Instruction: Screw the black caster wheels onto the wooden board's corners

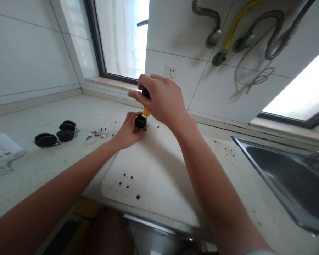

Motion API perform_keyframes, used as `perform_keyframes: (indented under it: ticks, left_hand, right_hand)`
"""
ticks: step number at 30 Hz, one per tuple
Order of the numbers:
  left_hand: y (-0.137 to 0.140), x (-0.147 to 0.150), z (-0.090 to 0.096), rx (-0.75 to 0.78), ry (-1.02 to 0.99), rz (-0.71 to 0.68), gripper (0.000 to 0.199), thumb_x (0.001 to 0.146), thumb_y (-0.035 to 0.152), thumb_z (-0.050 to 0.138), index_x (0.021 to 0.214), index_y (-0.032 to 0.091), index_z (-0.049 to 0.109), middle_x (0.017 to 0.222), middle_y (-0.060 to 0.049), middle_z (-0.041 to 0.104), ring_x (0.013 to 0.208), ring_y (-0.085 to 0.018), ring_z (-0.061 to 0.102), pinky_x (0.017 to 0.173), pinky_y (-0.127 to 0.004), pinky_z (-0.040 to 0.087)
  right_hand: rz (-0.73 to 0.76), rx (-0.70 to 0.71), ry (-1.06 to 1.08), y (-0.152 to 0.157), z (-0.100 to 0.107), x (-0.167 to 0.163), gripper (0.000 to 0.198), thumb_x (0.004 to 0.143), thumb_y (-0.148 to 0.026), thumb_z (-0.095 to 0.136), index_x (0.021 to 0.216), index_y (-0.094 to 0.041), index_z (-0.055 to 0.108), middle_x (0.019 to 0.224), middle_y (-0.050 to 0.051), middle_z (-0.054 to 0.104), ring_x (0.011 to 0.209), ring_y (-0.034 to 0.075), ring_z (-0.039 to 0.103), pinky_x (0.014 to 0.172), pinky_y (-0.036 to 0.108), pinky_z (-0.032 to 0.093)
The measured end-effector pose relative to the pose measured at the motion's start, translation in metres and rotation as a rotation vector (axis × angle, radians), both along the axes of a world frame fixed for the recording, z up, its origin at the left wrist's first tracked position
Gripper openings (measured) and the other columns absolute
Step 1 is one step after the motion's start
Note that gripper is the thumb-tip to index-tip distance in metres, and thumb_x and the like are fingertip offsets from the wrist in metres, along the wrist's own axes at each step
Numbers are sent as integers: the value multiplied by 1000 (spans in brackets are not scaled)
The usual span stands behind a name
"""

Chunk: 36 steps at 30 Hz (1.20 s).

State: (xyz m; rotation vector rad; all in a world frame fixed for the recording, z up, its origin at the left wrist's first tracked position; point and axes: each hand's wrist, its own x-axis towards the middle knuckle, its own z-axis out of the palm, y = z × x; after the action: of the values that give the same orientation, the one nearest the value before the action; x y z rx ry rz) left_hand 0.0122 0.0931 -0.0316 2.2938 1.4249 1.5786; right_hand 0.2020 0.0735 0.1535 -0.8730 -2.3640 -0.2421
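My right hand (162, 97) is closed round the handle of a screwdriver (146, 112) with a black and yellow grip. The shaft points down beside a black caster wheel (140, 122), near its metal plate. My left hand (129, 131) grips that caster against a white board (159, 166) at the board's far left corner. Whether the tip sits in a screw is too small to tell. Toward the near left corner, the board shows several screw holes and one larger hole (138, 197).
Several loose black casters (45, 140) lie on the counter (58, 170) at left, with small screws (96, 133) and debris nearby. A white device (5, 148) sits at far left. To the right is a metal sink (287, 177). Hoses (236, 21) and a wall socket (171, 72) are behind.
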Motion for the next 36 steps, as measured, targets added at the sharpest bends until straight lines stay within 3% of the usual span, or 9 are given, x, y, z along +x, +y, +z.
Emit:
perform_keyframes:
  ticks: [2,5,11,17,21,23,29,34,36]
  left_hand:
    - [0,0,0,-30,-4,4,64,82,10,68,143,27,55,137,-14,57,115,-32,67,100,-59,64]
    - [1,-1,0,-18,-6,-12,64,80,7,68,139,27,55,136,-13,57,121,-32,66,107,-60,62]
    - [3,-2,-1,19,2,-22,65,79,6,67,138,28,54,134,-13,58,129,-34,62,116,-65,55]
    - [1,-2,-1,-1,-1,-16,64,79,7,67,138,28,53,138,-13,56,129,-35,62,114,-64,56]
    - [2,-4,-2,16,4,-26,66,77,6,65,139,28,53,137,-13,57,132,-36,61,114,-64,56]
    - [3,-4,-2,13,-2,-25,66,77,8,65,139,28,54,137,-13,57,131,-37,62,113,-64,57]
    - [1,-4,0,8,12,-34,65,81,7,63,141,28,52,140,-14,56,135,-35,59,120,-65,53]
    - [2,-5,0,12,14,-41,64,86,8,56,146,29,50,140,-14,56,137,-33,59,123,-67,50]
    - [2,-5,0,21,10,-37,59,88,9,56,143,28,50,138,-14,57,136,-33,59,122,-67,51]
  right_hand:
    - [32,-25,4,-2,2,2,31,112,-35,51,138,-25,66,129,11,76,119,30,65,95,39,47]
    - [121,-118,3,-6,7,9,45,110,-25,48,153,-32,57,129,6,78,112,26,68,93,37,47]
    - [-37,-110,-34,-10,13,10,22,110,-40,62,126,-29,73,114,9,81,109,32,68,86,40,47]
    - [143,-189,-57,-15,16,18,35,109,-27,59,143,-34,68,128,6,80,117,29,69,86,38,48]
    - [57,-154,-13,-13,15,16,16,105,-36,69,120,-31,71,113,6,80,101,28,67,79,38,44]
    - [0,-143,7,-12,14,14,16,105,-43,72,112,-29,70,109,8,79,99,29,66,77,38,43]
    - [166,-229,-45,-11,17,23,20,106,-31,67,126,-32,66,120,4,78,106,25,67,84,37,45]
    - [43,-197,3,-10,14,19,12,105,-37,70,114,-30,67,109,5,78,98,26,65,81,38,43]
    - [69,-191,14,-10,13,17,12,104,-37,70,113,-30,66,109,5,78,98,26,66,80,37,43]
